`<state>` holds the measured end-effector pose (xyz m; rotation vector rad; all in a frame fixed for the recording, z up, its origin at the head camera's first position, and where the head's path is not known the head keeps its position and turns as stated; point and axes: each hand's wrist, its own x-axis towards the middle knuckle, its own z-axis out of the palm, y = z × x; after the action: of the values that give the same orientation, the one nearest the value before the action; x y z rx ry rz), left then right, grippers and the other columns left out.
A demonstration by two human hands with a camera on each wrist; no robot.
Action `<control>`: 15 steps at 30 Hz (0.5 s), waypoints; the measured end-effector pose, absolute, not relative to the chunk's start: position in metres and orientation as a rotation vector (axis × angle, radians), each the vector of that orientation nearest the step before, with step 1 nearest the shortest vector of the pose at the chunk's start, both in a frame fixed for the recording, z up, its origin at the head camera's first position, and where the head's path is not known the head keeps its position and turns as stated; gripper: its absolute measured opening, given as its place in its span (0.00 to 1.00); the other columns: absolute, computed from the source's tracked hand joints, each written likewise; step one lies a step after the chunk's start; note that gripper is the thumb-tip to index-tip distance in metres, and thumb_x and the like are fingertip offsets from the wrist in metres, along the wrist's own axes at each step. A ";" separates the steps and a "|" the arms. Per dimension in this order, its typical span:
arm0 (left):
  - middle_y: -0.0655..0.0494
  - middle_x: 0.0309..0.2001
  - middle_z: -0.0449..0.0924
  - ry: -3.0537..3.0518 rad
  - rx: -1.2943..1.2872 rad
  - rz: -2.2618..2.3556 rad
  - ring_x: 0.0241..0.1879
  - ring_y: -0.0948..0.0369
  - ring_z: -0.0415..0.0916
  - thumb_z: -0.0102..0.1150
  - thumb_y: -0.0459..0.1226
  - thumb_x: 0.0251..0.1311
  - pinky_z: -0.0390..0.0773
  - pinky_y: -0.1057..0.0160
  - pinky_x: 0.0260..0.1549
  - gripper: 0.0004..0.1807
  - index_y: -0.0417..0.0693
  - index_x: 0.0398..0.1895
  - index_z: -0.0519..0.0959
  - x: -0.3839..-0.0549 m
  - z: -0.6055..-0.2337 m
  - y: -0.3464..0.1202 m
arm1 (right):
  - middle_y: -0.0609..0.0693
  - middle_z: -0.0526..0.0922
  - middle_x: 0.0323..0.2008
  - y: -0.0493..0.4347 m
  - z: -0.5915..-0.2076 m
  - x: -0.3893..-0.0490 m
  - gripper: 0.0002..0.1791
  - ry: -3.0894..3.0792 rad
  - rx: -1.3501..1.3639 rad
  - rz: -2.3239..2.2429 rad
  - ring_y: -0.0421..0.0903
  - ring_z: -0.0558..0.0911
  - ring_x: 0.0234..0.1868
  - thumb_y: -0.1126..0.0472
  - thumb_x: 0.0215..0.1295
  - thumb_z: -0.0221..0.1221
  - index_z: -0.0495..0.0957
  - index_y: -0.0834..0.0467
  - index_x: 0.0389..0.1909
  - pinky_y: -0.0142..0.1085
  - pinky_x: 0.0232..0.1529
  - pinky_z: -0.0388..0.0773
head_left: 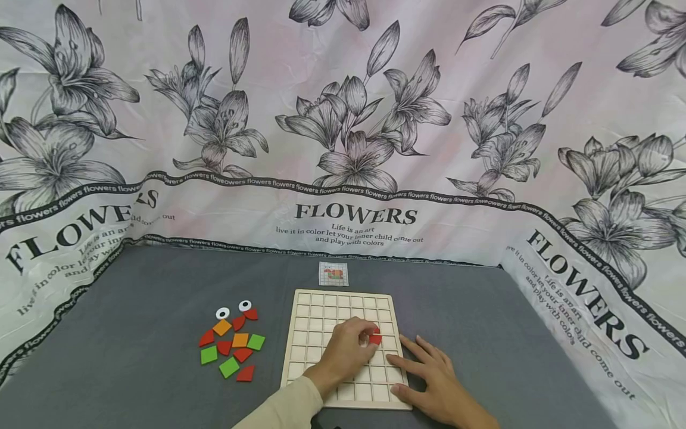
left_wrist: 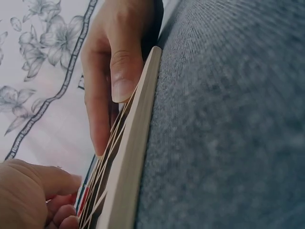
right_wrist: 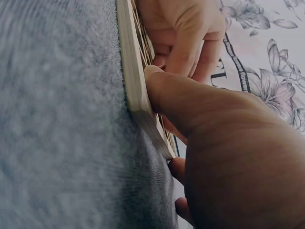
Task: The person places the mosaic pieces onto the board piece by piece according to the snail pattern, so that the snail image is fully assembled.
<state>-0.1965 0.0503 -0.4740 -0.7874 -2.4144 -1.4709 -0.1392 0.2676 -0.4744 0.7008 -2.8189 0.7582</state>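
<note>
A wooden grid board [head_left: 315, 311] lies on the grey cloth in front of me. Over its right half my left hand [head_left: 343, 353] pinches a red piece [head_left: 376, 339] between thumb and fingers, down at the grid cells. Another bit of red shows just beyond it, past a thin grid line. My right hand [head_left: 436, 381] lies spread along the board's right edge, thumb and fingertips touching the frame. In the left wrist view, the red piece [left_wrist: 84, 199] appears low beside the left fingertips. From the right wrist, the right thumb [right_wrist: 167, 93] presses on the board's rim.
Left of the board lie loose red quarter-round pieces [head_left: 245, 373], orange squares [head_left: 240, 340], green squares [head_left: 228, 367] and two round eye pieces [head_left: 222, 313]. A small picture card [head_left: 333, 274] sits behind the board. Flower-printed cloth [head_left: 354, 220] walls off the back and sides.
</note>
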 end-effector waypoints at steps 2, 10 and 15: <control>0.58 0.31 0.76 -2.427 -0.796 -1.451 0.31 0.65 0.71 0.66 0.25 0.51 0.73 0.70 0.31 0.13 0.40 0.41 0.83 -0.197 -0.475 0.051 | 0.53 0.68 0.67 0.268 -0.474 -0.139 0.25 -2.792 0.712 0.747 0.67 0.62 0.65 0.41 0.60 0.63 0.80 0.43 0.58 0.67 0.53 0.51; 0.58 0.34 0.77 -2.461 -0.793 -1.425 0.33 0.64 0.72 0.66 0.25 0.50 0.74 0.69 0.34 0.16 0.42 0.44 0.83 -0.197 -0.477 0.049 | 0.52 0.67 0.67 0.267 -0.472 -0.138 0.25 -2.818 0.706 0.765 0.67 0.61 0.66 0.41 0.60 0.62 0.79 0.42 0.58 0.68 0.53 0.50; 0.56 0.36 0.78 -2.475 -0.794 -1.446 0.34 0.64 0.73 0.66 0.24 0.50 0.75 0.68 0.35 0.16 0.41 0.45 0.82 -0.196 -0.475 0.046 | 0.52 0.65 0.68 0.267 -0.471 -0.138 0.25 -2.839 0.699 0.783 0.67 0.59 0.66 0.40 0.61 0.62 0.79 0.42 0.59 0.68 0.53 0.49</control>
<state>-0.1960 0.0458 -0.4749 -0.7940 -2.4748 -1.4457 -0.1383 0.2668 -0.4712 0.6986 -2.8392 0.7833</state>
